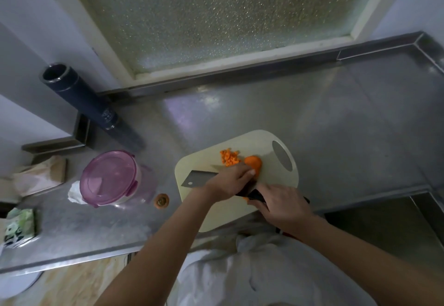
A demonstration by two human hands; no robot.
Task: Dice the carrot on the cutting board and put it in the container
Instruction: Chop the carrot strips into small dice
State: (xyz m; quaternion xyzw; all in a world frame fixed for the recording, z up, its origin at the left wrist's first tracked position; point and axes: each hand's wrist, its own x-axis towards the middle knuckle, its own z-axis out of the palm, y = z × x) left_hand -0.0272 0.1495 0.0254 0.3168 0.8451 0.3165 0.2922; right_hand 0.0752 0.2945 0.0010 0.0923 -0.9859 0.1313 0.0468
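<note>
A cream cutting board [264, 144] lies on the steel counter. At its far side sits a small pile of diced carrot [229, 157], with a larger carrot piece [254, 162] just right of it. My left hand [229, 182] reaches over the cleaver blade [195, 179] and holds the near end of the carrot piece, hiding that end. Gripping the dark knife handle [255, 195] is my right hand [283, 206], at the board's near right edge. A tiny orange bit [245, 198] shows beside the handle. The round container [109, 178] with a pink lid on it stands left of the board.
A dark cylinder [79, 94] leans at the back left by the wall. A paper bag [40, 176], a green packet [20, 226] and a white wrap [75, 192] lie left of the container. An orange drain ring [162, 200] lies near the board, a sink basin [389, 224] to the right.
</note>
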